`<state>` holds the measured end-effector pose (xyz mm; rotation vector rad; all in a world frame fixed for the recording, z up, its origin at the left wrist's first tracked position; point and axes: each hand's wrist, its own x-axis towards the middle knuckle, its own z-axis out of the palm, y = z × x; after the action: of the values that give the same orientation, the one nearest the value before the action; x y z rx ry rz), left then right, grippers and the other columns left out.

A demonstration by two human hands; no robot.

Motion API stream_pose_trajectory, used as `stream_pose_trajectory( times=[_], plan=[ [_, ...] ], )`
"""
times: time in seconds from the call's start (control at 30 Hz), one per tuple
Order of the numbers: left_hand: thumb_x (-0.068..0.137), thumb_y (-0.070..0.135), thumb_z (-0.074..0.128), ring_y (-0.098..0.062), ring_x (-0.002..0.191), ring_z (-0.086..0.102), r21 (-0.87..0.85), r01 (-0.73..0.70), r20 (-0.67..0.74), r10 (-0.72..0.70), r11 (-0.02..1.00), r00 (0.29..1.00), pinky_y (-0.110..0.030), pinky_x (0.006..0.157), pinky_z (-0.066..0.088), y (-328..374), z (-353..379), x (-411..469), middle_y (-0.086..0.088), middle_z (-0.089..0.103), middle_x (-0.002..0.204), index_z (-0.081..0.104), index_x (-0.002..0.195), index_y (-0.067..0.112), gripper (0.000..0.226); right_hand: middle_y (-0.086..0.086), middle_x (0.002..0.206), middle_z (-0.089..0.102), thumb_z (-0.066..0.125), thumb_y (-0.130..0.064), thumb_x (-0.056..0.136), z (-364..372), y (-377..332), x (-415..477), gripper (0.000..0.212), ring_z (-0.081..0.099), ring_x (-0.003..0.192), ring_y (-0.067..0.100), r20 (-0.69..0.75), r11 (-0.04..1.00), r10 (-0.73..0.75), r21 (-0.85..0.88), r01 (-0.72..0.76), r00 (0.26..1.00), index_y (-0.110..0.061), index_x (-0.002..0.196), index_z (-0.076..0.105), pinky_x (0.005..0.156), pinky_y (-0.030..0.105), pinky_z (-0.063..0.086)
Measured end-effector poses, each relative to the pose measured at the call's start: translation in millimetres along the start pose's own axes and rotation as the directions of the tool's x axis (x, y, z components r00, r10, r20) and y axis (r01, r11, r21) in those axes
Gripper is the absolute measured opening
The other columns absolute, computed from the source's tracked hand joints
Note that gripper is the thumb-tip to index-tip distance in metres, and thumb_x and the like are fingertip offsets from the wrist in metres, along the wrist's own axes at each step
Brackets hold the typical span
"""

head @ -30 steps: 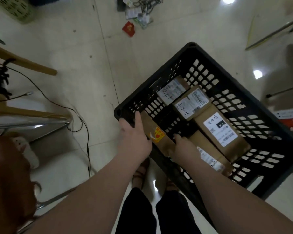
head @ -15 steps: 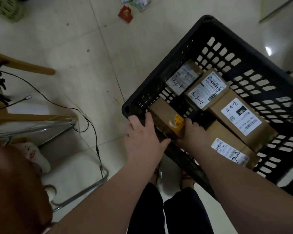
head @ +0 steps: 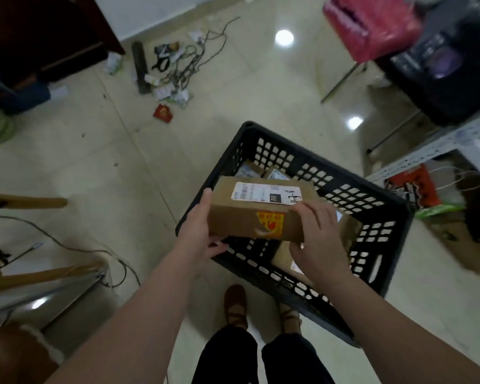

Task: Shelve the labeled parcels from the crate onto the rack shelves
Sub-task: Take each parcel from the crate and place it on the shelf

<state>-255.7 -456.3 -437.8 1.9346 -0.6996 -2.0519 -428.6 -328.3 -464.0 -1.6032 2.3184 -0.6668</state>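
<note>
Parcel (head: 250, 217): brown cardboard box, held level above the near left part of the crate (head: 316, 159), clear of the boxes below. White label (head: 263, 193) on the top face, with handwritten marks at its right end. Yellow and red sticker (head: 270, 223) on the side facing the person.
Left hand (head: 197, 236): grips the box's left end, thumb at the upper edge, fingers beneath.
Right hand (head: 319, 242): grips the right end, fingers curled over the top corner.
Crate: black, slotted walls, on the tiled floor, holding more labelled boxes (head: 280, 254).
Rack (head: 427, 150): pale perforated metal frame, right of the crate.
Cables (head: 189, 65) and red packet (head: 163, 113): on the floor, well beyond the crate.
</note>
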Motion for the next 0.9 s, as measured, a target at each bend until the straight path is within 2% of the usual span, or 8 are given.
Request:
stream_pose_trajectory(
  times=[0.17,0.33,0.37,0.43,0.53,0.63,0.73,0.9],
  plan=[
    [0.071,0.044,0.071,-0.028,0.106,0.06,0.018,-0.041,0.252,0.035,0.999,0.967,-0.038,0.075,0.052,27,18,-50,-0.006,0.061,0.12,0.055,0.124,0.026,0.058,0.01,0.128,0.041,0.069,-0.003,0.072,-72,-11,-7,0.048,0.04,0.122,0.031,-0.256,0.992,-0.13,-0.038,0.124,0.958,-0.013,0.114,0.048,0.11,0.031,0.03],
    [0.06,0.035,0.073,-0.026,0.106,0.063,0.021,-0.219,0.337,0.2,0.975,0.92,-0.04,0.085,0.052,48,33,-90,-0.003,0.065,0.121,0.049,0.133,0.023,0.077,-0.001,0.15,0.025,0.094,-0.035,0.055,-129,-28,-22,0.093,0.025,0.136,0.009,-0.204,0.953,0.232,0.242,-0.181,0.951,-0.032,0.132,0.043,0.112,0.016,0.02],
    [0.06,0.032,0.073,-0.027,0.106,0.063,0.008,-0.247,0.353,0.228,0.969,0.907,-0.04,0.086,0.052,51,35,-98,-0.003,0.065,0.121,0.047,0.135,0.024,0.079,-0.004,0.152,0.024,0.092,-0.04,0.057,-140,-34,-24,0.101,0.025,0.135,0.005,-0.179,0.872,0.367,0.409,-0.27,0.913,-0.035,0.14,0.035,0.111,0.014,0.023],
    [0.061,0.028,0.072,-0.028,0.104,0.064,-0.014,-0.29,0.399,0.271,0.957,0.876,-0.038,0.084,0.052,57,42,-114,-0.004,0.065,0.121,0.044,0.137,0.025,0.082,-0.004,0.153,0.03,0.084,-0.053,0.06,-158,-41,-24,0.109,0.038,0.132,0.012,-0.024,0.521,0.606,0.767,-0.374,0.795,-0.038,0.149,0.021,0.108,0.031,0.037],
    [0.063,0.023,0.07,-0.027,0.101,0.066,-0.012,-0.351,0.459,0.317,0.936,0.83,-0.039,0.085,0.051,68,52,-137,-0.004,0.068,0.116,0.045,0.136,0.025,0.077,0.003,0.14,0.052,0.078,-0.052,0.06,-180,-42,-22,0.109,0.062,0.111,0.02,0.235,0.021,0.662,0.944,-0.33,0.712,-0.044,0.15,0.017,0.09,0.044,0.052],
    [0.074,0.013,0.067,-0.025,0.097,0.067,0.006,-0.421,0.493,0.364,0.907,0.79,-0.04,0.084,0.051,85,56,-151,-0.006,0.07,0.109,0.047,0.136,0.021,0.066,0.009,0.123,0.065,0.078,-0.03,0.066,-197,-36,-23,0.1,0.072,0.097,0.03,0.258,-0.098,0.624,0.962,-0.253,0.738,-0.035,0.151,0.025,0.074,0.046,0.058],
    [0.07,0.016,0.071,-0.018,0.083,0.072,-0.006,-0.474,0.522,0.407,0.881,0.75,-0.042,0.082,0.055,102,59,-159,-0.009,0.07,0.109,0.044,0.14,0.019,0.075,0.017,0.115,0.068,0.078,-0.018,0.064,-209,-37,-28,0.089,0.073,0.09,0.034,0.279,-0.076,0.571,0.954,-0.289,0.772,-0.025,0.143,0.04,0.076,0.048,0.058],
    [0.068,0.033,0.075,-0.028,0.112,0.059,-0.017,-0.484,0.462,0.436,0.875,0.772,-0.054,0.104,0.04,96,79,-177,0.002,0.054,0.126,-0.003,0.151,0.036,0.115,0.011,0.111,0.073,0.088,-0.032,0.057,-193,-47,-34,0.094,0.069,0.104,0.031,0.299,-0.115,0.618,0.949,-0.292,0.727,-0.017,0.139,0.046,0.094,0.052,0.053]
  ],
)
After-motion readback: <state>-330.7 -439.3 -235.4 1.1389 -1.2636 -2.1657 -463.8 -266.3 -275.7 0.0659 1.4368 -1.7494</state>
